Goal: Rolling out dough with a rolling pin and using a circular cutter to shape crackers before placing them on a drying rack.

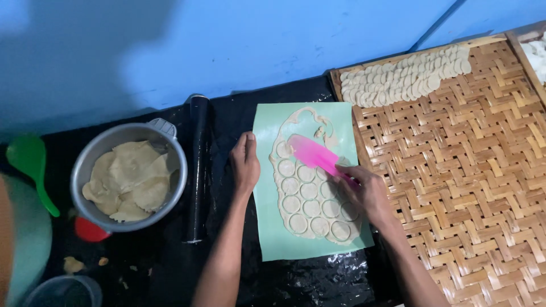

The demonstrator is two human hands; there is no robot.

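The right hand (364, 190) gripped the pink spatula (314, 154), blade angled far-left over the dough sheet (310, 199), while the left hand (245, 162) lay apparently flat at the mat (273, 239)'s left edge.

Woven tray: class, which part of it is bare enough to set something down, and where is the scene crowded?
The woven tray is bare from below the row of dough discs along its top edge down to its near edge. Crowded: the green mat, covered by cut dough sheet, left hand and right hand holding the pink scraper.
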